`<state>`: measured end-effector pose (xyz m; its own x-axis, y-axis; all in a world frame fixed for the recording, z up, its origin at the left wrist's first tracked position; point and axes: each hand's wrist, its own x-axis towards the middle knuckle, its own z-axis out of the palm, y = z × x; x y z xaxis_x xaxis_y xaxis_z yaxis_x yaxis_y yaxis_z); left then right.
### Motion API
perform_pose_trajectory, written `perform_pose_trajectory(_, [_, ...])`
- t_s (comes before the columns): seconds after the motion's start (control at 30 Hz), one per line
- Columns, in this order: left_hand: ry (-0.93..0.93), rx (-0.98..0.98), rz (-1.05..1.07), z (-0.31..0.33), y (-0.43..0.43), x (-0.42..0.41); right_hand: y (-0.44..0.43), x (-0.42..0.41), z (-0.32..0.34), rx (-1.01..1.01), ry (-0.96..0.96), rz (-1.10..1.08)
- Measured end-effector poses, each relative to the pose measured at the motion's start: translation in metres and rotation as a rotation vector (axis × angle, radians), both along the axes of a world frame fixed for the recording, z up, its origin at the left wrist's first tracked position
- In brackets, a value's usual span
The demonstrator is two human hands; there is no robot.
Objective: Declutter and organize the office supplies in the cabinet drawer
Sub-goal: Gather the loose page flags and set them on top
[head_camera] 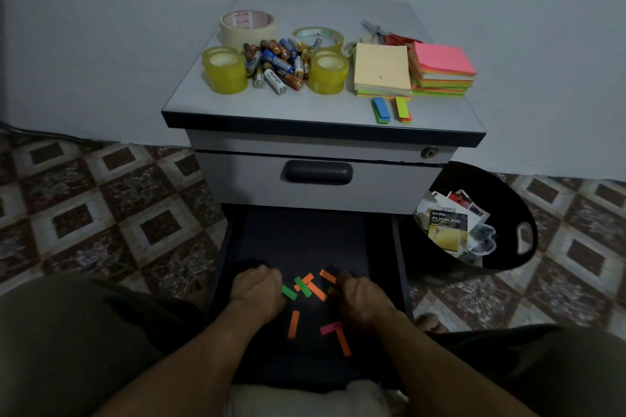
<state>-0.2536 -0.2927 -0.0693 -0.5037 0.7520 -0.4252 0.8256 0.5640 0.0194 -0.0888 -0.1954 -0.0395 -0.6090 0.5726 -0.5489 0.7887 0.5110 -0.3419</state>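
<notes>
— Which step is judged to be in hand?
— Clearing the open drawer (397,247): loose sticky flags (316,291) lie scattered on its floor between the left grip (257,291) and the right grip (362,301).
— Is anything held?
— Both grips are curled, knuckles up. Whether a flag is pinched cannot be told.
— What is called for next?
— The thin strips would need to be pinched singly and stacked, then probably set by the sorted flags (381,108) on the cabinet top (271,108).

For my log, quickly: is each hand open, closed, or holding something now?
Left hand: fingers curled; hold cannot be told.
Right hand: curled too; cannot be told.
</notes>
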Motion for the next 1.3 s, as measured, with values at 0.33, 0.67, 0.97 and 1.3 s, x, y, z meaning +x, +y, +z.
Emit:
perform_pose_trajectory(0.33, [-0.154,0.018,0.063,0.0,-0.003,-0.024,0.004,-0.008,0.003,-0.038,-0.019,0.009])
perform_pose_trajectory(0.67, [-0.132,-0.025,-0.121,-0.005,0.012,-0.011,0.0,-0.001,-0.019,0.034,0.004,-0.091])
perform_pose_trajectory(0.97, [-0.11,0.244,-0.107,-0.009,0.004,-0.01,0.001,-0.005,-0.03,0.051,0.043,-0.092])
perform_pose_trajectory(1.3, [-0.263,0.27,-0.037,-0.018,0.002,-0.013,-0.001,-0.013,-0.04,0.06,0.012,-0.153])
